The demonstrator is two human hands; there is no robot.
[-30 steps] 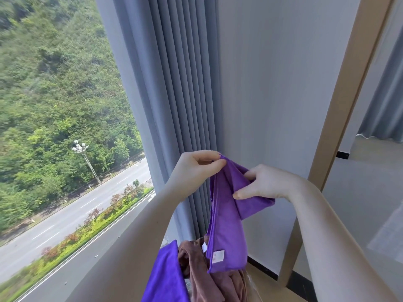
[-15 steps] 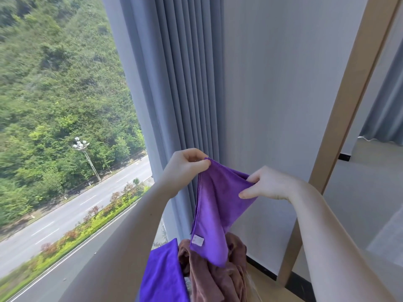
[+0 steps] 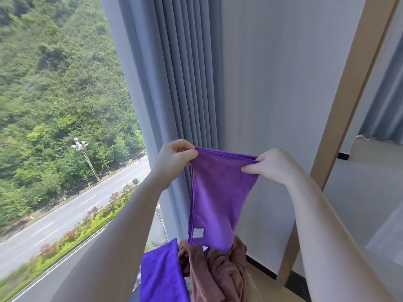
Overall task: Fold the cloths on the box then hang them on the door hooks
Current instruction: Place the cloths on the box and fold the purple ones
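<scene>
Item one: the purple cloth (image 3: 220,192), one piece, folded double, held up in the air in front of the grey curtain (image 3: 181,83). Your left hand (image 3: 174,160) pinches its upper left corner between thumb and curled fingers; your right hand (image 3: 268,164) pinches the upper right corner the same way. The top edge is stretched nearly level between your two hands, and the rest hangs straight down. One small white label (image 3: 198,232) shows near its lower left corner.

Below the purple cloth, count two more cloths in a heap: one brown cloth (image 3: 216,273), crumpled, directly under the hanging edge and touching it, and one blue-violet cloth (image 3: 161,275), flatter, just left of the brown one. What they rest on cannot be made out.

Surroundings, relative to the purple cloth: one window (image 3: 61,127) to the left, one pale wall (image 3: 279,83) behind, one wooden frame (image 3: 340,118) leaning to the right.
</scene>
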